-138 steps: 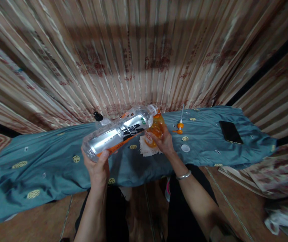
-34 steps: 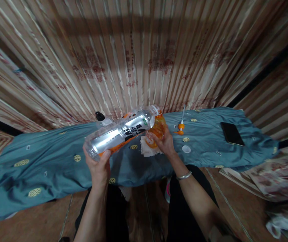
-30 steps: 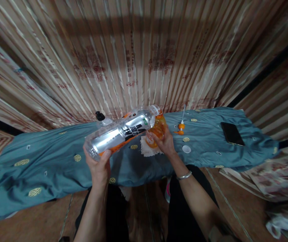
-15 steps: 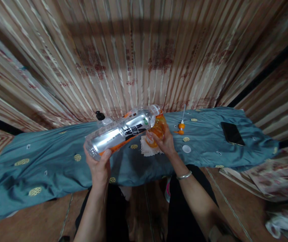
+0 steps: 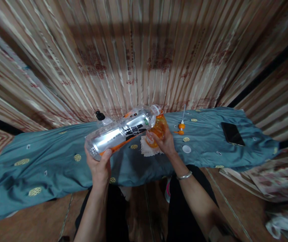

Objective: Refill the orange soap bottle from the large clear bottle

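Nothing much has shifted since the earlier frames: both hands keep the same grip and the clear bottle has only crept a touch higher at its base. Left hand point(image 5: 99, 164) is clenched round the bottom end of the large clear bottle point(image 5: 120, 132), thumb up over its edge, forearm rising straight from 6 o'clock; the bottle lies tipped almost level, its mouth pointing toward 2 o'clock and meeting the top of the small orange bottle point(image 5: 156, 129). Right hand point(image 5: 164, 143) wraps the orange bottle from its 4 o'clock side, fingers curled about the body, a metal bangle point(image 5: 183, 175) on the wrist, the forearm running down toward 5 o'clock. That orange bottle stands on a pale napkin point(image 5: 147, 150) on the blue-cloth worktop point(image 5: 45, 158). At 3 o'clock of it lie an orange pump head point(image 5: 181, 126) and a white cap point(image 5: 186, 149); a dark phone point(image 5: 231, 133) lies farther the same way. A black-capped bottle point(image 5: 101, 117) stands at 10 o'clock, behind the clear one.
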`<state>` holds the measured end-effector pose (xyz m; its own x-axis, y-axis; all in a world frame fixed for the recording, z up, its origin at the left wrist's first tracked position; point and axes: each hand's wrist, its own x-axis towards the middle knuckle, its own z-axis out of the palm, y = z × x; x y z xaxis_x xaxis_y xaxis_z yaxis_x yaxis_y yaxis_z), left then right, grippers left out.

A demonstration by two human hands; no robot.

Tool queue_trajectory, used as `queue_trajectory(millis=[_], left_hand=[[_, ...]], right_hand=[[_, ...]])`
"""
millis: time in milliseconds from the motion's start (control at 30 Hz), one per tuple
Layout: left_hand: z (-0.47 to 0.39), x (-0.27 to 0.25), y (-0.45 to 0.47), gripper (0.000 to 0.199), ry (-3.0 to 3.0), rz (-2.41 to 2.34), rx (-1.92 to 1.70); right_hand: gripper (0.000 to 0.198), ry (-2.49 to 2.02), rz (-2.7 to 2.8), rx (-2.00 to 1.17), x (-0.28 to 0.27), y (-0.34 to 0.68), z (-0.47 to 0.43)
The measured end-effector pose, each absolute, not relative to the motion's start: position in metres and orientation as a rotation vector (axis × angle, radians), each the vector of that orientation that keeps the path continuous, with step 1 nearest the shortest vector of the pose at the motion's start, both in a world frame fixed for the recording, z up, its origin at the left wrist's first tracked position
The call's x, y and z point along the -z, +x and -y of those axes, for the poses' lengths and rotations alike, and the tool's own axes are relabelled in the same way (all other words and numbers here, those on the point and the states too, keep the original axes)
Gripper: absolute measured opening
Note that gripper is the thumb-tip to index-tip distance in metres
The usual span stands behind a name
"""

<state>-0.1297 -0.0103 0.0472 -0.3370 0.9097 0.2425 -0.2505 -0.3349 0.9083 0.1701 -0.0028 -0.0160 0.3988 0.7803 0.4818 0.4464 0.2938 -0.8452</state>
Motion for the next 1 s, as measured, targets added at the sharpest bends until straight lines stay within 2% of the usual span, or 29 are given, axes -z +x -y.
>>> queue_trajectory(millis=[667, 1000], left_hand=[[0.014, -0.062, -0.122, 0.094, 0.91, -1.042, -1.865], [0.016, -0.06, -0.121, 0.081, 0.97, -1.069, -1.848]], right_hand=[[0.079, -1.329, 1.218, -0.317, 0.016, 0.169, 0.003], [0.078, -1.336, 1.225, -0.314, 0.016, 0.17, 0.004]])
